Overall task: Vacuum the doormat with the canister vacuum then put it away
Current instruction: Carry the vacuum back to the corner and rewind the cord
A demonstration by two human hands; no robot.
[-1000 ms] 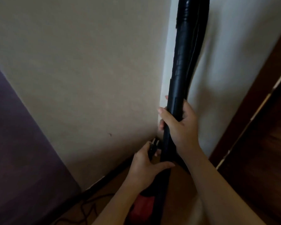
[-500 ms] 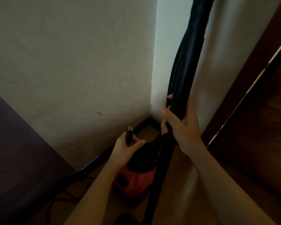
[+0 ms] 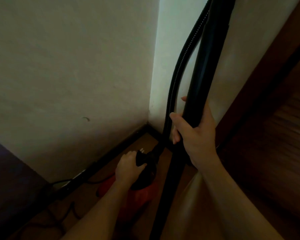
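The red canister vacuum (image 3: pixel 143 194) sits on the wooden floor (image 3: pixel 142 140) in the corner where two pale walls (image 3: pixel 76 66) meet, close to the dark skirting board (image 3: pixel 111 153). The doormat is not in view, so this looks like the putting-away part of the job. The right hand (image 3: pixel 197 135) has its grip wrapped round the black wand (image 3: pixel 203 78), fingers curled about the tube, and holds it nearly upright against the side wall. The ribbed hose (image 3: pixel 177 70) runs down beside the wand to the dark top of the canister. The left hand (image 3: pixel 128 168) rests low on that top, its grip closed on the black plug (image 3: pixel 141 157) with the two metal pins pointing up towards the corner. A length of power cord (image 3: pixel 93 182) trails along the floor by the skirting. The wand is probably rigid and light but long, so a hold near the middle, as here, should keep it from swinging or tipping. The hose is likely to be springy and may push the wand off the wall. The canister is the heavy piece and is best shifted by its top handle, which I cannot make out in this dim light. The cord is limp and may tangle if left loose.
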